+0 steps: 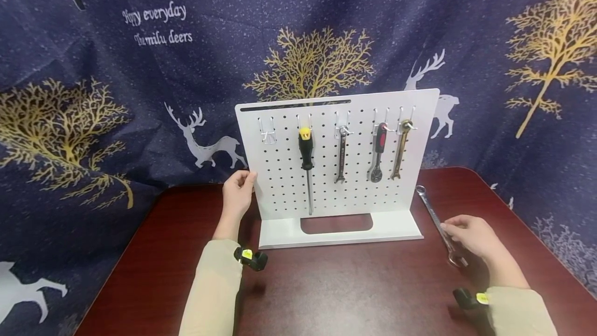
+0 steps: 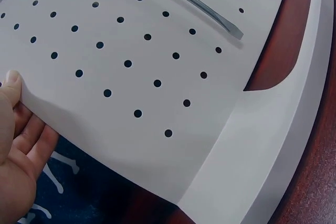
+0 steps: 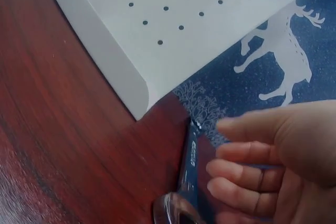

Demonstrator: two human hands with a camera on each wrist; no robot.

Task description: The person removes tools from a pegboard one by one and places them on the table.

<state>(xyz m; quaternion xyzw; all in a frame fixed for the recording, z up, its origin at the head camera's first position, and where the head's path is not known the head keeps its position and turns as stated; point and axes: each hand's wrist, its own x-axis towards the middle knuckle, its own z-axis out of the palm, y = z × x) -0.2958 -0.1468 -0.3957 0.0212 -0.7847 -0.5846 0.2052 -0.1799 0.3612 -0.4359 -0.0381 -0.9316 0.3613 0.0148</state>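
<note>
My left hand [image 1: 239,191] pinches the left edge of a white pegboard [image 1: 284,180], thumb on the front face and fingers behind, as the left wrist view shows. On the table to the right of the board lies a silver combination wrench [image 1: 435,218], its ring end away from me. My right hand [image 1: 471,235] is beside that wrench; in the right wrist view its fingers [image 3: 236,174] are loosely bent, with a gap to the wrench [image 3: 189,169]. On the board hang a screwdriver [image 1: 306,152], a small wrench [image 1: 342,154], a ratchet [image 1: 380,144] and a gold-coloured wrench [image 1: 401,149].
A bare hook [image 1: 268,136] sits at the board's upper left. The board's base [image 1: 340,238] has a cut-out and stands on a dark red table [image 1: 350,284]. A dark blue cloth [image 1: 219,66] with deer and trees hangs behind.
</note>
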